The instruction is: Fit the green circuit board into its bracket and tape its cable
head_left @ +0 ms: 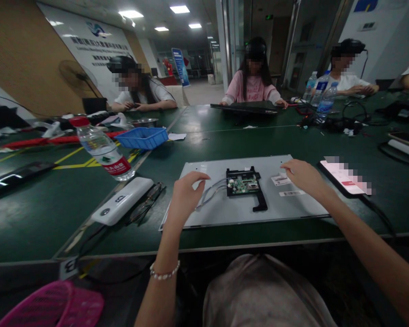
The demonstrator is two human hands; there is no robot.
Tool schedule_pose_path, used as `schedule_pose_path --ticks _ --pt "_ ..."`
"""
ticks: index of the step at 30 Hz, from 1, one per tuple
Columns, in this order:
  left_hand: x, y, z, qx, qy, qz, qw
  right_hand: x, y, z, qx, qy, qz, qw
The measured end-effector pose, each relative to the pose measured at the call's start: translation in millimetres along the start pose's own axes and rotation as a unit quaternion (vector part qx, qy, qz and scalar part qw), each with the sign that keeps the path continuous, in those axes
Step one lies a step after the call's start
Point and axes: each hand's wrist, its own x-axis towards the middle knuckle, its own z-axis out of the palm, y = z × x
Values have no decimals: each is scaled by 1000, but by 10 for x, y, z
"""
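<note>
A flat light-grey display panel (211,215) lies on the green table in front of me. On its middle sits a green circuit board (245,185) in a black plastic bracket (261,202). Thin grey cables (213,193) run from the board's left side toward my left hand (187,193). That hand hovers over the panel's left part, thumb and index finger apart, nothing visible between them. Over the right part is my right hand (305,177), near a white label (281,180) and a barcode sticker (291,193). Its fingers point left, loosely bent, with nothing visible in them.
Left of the panel are glasses (146,204), a white power bank (122,202), a water bottle (104,152) and a blue tray (143,137). A lit phone (344,177) with a cable lies right. People sit opposite; a pink basket (71,304) is low left.
</note>
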Motion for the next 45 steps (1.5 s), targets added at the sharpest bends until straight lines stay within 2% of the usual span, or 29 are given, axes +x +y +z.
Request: schedule_pose_path --ticks 5,9,15,17,20,24,27,30,33,38,41,45 --pt "233 -199 33 -39 -39 1 998 293 -379 -150 63 -36 -116 991" --pt "223 -293 101 -9 -91 28 995 589 -632 -89 78 -52 -184 978" --pt "116 -335 96 19 -139 40 989 815 -733 180 69 -70 -150 984" --pt "121 -267 66 13 -146 51 988 808 -748 222 73 -58 -136 986" --pt "216 -50 24 10 -160 83 984 774 -775 232 79 -46 -121 989" --pt "525 240 114 47 -161 98 981 740 -749 187 74 -6 -102 992" --pt "776 257 339 61 -166 102 979 706 -622 142 40 25 -78 996" --pt "896 123 601 40 -170 84 981 668 -418 111 9 -31 -96 995" --pt "861 -23 771 50 -161 81 982 652 -229 78 15 -92 -145 985" --pt "733 -119 781 105 -161 104 976 658 -124 -23 47 -54 -117 991" --pt "723 -126 737 114 -154 101 976 636 -173 -49 54 -29 -114 992" --pt "739 -122 713 154 -151 109 970 612 -270 19 28 -31 -114 993"
